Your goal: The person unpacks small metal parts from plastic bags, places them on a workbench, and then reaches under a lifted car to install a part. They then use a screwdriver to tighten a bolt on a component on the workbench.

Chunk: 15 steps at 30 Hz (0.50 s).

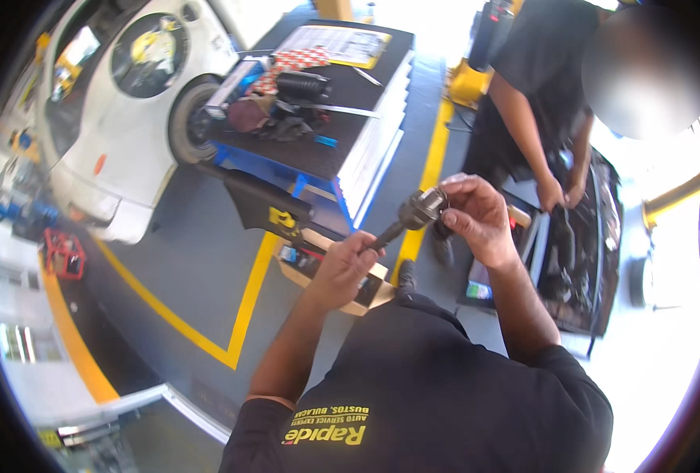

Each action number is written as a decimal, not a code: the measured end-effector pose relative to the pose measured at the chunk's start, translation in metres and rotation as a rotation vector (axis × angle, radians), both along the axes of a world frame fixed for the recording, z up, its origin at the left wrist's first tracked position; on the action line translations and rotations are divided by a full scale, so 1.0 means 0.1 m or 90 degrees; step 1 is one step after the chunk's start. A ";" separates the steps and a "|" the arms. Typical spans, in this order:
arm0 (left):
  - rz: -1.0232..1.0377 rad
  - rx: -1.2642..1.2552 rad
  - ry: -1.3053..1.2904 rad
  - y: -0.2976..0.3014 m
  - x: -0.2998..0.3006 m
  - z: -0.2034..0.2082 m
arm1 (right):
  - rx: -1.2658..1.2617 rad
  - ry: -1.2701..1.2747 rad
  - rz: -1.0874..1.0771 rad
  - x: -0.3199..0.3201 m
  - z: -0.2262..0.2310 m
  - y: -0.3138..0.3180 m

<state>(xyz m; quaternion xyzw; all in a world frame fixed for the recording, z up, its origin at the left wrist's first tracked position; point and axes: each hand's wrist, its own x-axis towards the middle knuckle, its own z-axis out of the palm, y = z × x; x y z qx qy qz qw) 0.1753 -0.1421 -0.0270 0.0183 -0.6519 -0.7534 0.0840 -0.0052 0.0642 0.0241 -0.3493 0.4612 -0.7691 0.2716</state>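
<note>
In front of my chest I hold a dark metal CV joint (422, 208), its thick head up and to the right, its narrower shaft slanting down to the left. My left hand (340, 272) is closed around the shaft's lower end. At the head, the thumb and fingers of my right hand (480, 219) curl against the rim; a thin ring-like edge shows there, too small to make out fully. Below my left hand, an open cardboard box (380, 296) with dark items inside sits low down, partly hidden by my forearm.
A black-topped tool cabinet (350, 150) stands ahead, bearing a black ribbed rubber boot (302, 85), rags (251, 114) and papers. A white car (121, 150) is at left. On the right, a co-worker (531, 102) bends over a dark cart (571, 252). Yellow lines (247, 315) mark the floor.
</note>
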 end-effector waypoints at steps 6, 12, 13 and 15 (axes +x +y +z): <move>-0.030 -0.313 0.102 0.57 0.50 0.11 | -0.096 0.025 -0.088 0.87 0.23 0.85; -0.056 -0.500 0.238 0.83 0.58 0.48 | -0.025 0.212 -0.278 1.47 0.45 1.58; -0.060 -0.524 0.248 0.91 0.57 0.52 | 0.007 0.278 -0.298 1.52 0.48 1.71; -0.076 -0.536 0.257 1.07 0.57 0.60 | 0.083 0.400 -0.334 1.58 0.53 1.94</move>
